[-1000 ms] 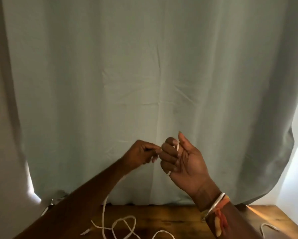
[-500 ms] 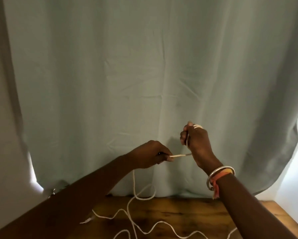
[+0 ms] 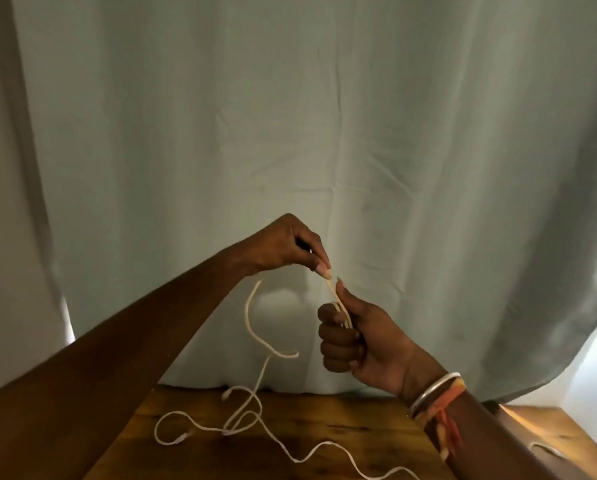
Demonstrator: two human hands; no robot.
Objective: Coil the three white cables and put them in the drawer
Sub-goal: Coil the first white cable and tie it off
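- Behind everything, a pale grey-green curtain (image 3: pixel 324 133) hangs in soft folds and fills most of the view, its hem reaching down to the far edge of the table.
- Below it, a brown wooden table (image 3: pixel 324 438) takes up the bottom of the view, with bright light on its right corner.
- Across the table lies a loose white cable (image 3: pixel 311 457) in wavy bends, with a small loop near the middle and a connector end at the left.
- From that tangle, a held white cable (image 3: pixel 248 320) rises off the table, curves in a hook shape in the air and runs up to both hands.
- At the far right edge of the table, a short bit of another white cable (image 3: pixel 546 449) shows; most of it is out of view.
- Raised in front of the curtain, the left hand (image 3: pixel 286 249) pinches the held cable between thumb and fingertips.
- Just below and right of it, the right hand (image 3: pixel 356 337) is clenched in a fist around a few strands of the same cable.
- On the right wrist sit a silver bangle (image 3: pixel 432 391) and an orange thread band (image 3: pixel 446 407).
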